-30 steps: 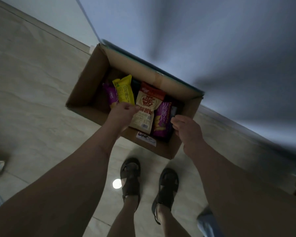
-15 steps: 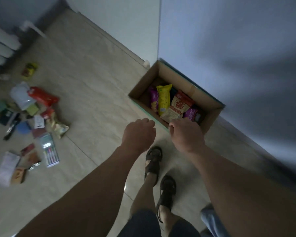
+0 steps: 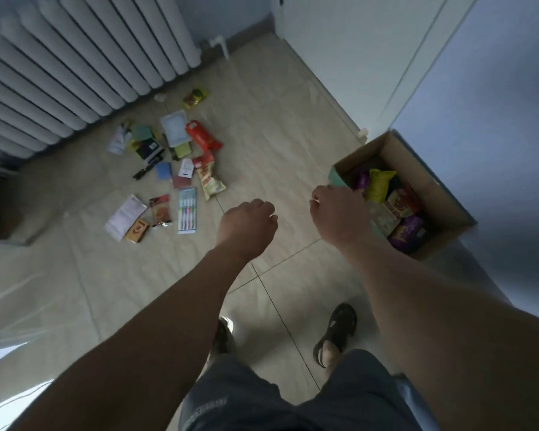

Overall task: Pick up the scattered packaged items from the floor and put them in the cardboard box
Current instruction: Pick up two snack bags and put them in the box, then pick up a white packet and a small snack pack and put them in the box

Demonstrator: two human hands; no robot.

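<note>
An open cardboard box (image 3: 417, 169) stands on the floor at the right, against the wall. Inside lie a yellow packet (image 3: 378, 184), a red and cream packet (image 3: 399, 205) and a purple packet (image 3: 408, 233). Several packaged items lie scattered on the tiles at the left, among them a toothbrush pack (image 3: 187, 209), a red pouch (image 3: 203, 139) and a cream snack bag (image 3: 210, 180). My left hand (image 3: 248, 223) hangs over bare floor with loosely curled fingers, holding nothing. My right hand (image 3: 339, 213) hovers by the box's near left corner, fingers loosely curled, holding nothing.
A white radiator (image 3: 75, 66) runs along the wall at the upper left. A white door frame (image 3: 349, 57) rises behind the box. My sandalled feet (image 3: 336, 331) stand on the tiles below my arms. Open tiled floor (image 3: 277, 135) lies between the scattered pile and the box.
Both hands have drawn back out of the box, holding nothing. My view has swung left, bringing the scattered pile and the radiator into sight and pushing the box to the right.
</note>
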